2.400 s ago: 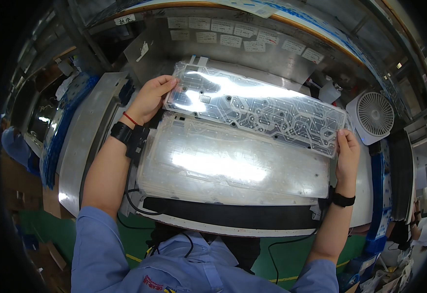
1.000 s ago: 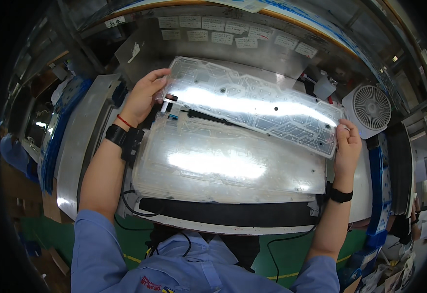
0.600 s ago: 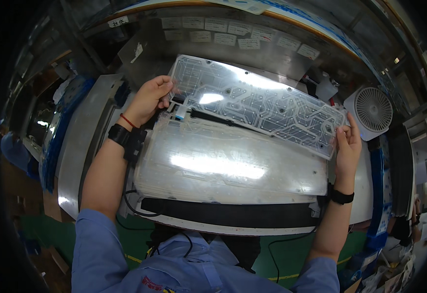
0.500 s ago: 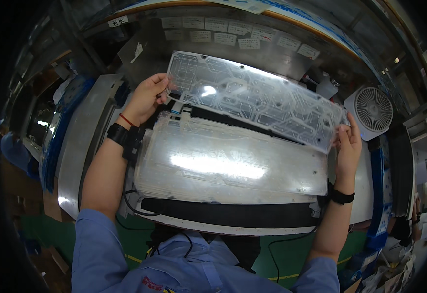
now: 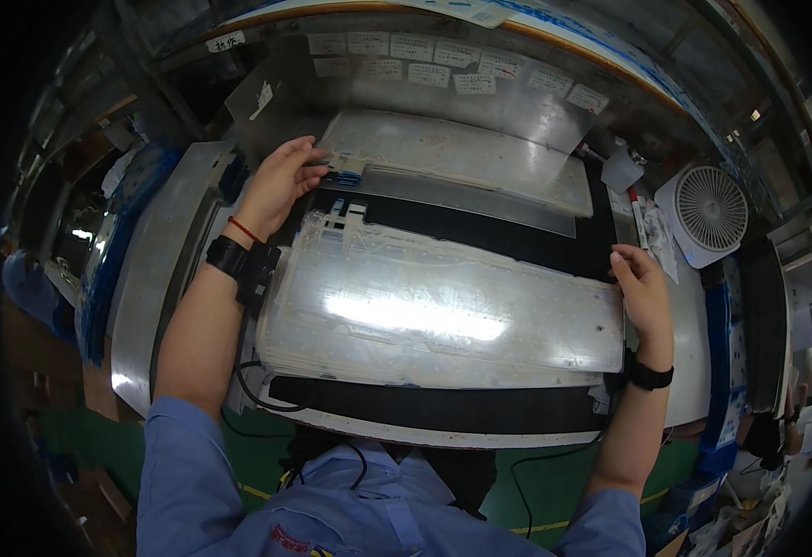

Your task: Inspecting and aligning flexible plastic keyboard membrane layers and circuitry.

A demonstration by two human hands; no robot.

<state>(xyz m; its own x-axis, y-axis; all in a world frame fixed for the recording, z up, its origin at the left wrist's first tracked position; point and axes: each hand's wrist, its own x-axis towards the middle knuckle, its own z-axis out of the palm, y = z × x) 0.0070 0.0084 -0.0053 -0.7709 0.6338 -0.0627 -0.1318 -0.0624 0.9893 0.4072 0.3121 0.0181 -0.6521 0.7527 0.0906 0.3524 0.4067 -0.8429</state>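
1. The left hand (image 5: 280,186) is loosely open, fingers parted and slightly bent, at the left end of the rear stack of clear, rectangular plastic sheets (image 5: 461,148); whether the fingertips touch it, I cannot tell.
2. The right hand (image 5: 645,290) is half curled, with nothing visible in its grasp, beside the far right corner of the front stack of clear, circuit-patterned plastic sheets (image 5: 452,320); contact is unclear.
3. The hands are well apart, at opposite ends of the stacks.
4. Both stacks lie on a black, flat mat (image 5: 554,246) on the white-edged table (image 5: 424,436).
5. Half a second ago, both hands held a clear circuit sheet raised by its ends; now none is raised between them, and the rear stack and mat show plainly.
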